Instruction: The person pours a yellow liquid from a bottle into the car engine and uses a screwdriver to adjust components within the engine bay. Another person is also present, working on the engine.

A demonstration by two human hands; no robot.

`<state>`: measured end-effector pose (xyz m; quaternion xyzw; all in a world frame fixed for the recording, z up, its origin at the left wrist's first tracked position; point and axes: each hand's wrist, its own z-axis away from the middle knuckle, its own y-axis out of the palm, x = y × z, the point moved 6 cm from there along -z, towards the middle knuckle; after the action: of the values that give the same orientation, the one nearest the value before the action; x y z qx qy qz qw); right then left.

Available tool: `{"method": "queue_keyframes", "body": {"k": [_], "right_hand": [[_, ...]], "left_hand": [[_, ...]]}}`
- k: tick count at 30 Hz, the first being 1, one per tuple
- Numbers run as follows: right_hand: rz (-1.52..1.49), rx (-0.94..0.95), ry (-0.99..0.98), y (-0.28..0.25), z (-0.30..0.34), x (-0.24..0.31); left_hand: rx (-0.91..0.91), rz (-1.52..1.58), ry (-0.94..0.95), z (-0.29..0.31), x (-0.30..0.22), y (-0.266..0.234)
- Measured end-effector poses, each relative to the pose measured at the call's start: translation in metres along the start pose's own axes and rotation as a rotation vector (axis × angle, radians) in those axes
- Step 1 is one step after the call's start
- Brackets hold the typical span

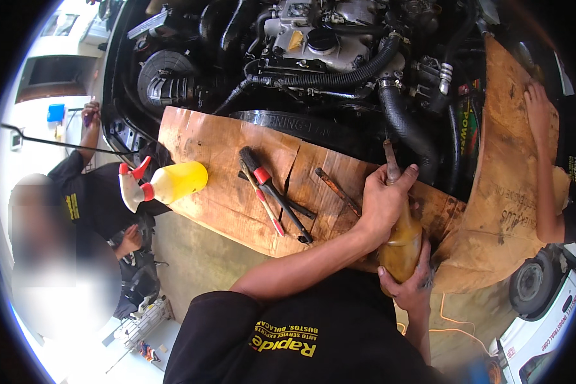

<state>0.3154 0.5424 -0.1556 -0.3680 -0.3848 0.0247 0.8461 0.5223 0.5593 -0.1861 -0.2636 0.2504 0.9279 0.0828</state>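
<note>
A bottle of cloudy yellow-brown liquid (400,246) is held tilted over the cardboard's front edge, its narrow neck pointing toward the engine. My left hand (388,200) is wrapped around the neck, with a slim brownish tip sticking out above the fingers. Lower down, my right hand (413,281) grips the bottle's base, its fingers dark with grime. Left of the bottle on the cardboard (217,137) lie a black brush with a red band (262,176), a thin toothbrush-like brush (264,205) and a dirty narrow strip-like tool (337,191).
A spray bottle of yellow liquid (173,182) lies on the cardboard's left end. Beyond is the open engine bay with its engine (320,48) and hoses. A co-worker stands at left near a thin black rod (64,144); another person's arm (541,128) rests on the right-hand cardboard (499,185).
</note>
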Motion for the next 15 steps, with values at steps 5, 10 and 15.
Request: {"method": "queue_keyframes", "body": {"k": [5,10,15], "right_hand": [[-0.025,0.001,-0.014,-0.002,-0.003,0.003],[0.001,0.015,-0.034,-0.004,-0.003,0.003],[-0.074,0.001,-0.107,-0.006,-0.01,0.01]], "left_hand": [[-0.023,0.009,0.037,0.0,-0.001,0.004],[-0.031,0.001,-0.045,-0.008,0.007,-0.003],[-0.015,0.024,0.062,-0.002,0.0,0.004]]}}
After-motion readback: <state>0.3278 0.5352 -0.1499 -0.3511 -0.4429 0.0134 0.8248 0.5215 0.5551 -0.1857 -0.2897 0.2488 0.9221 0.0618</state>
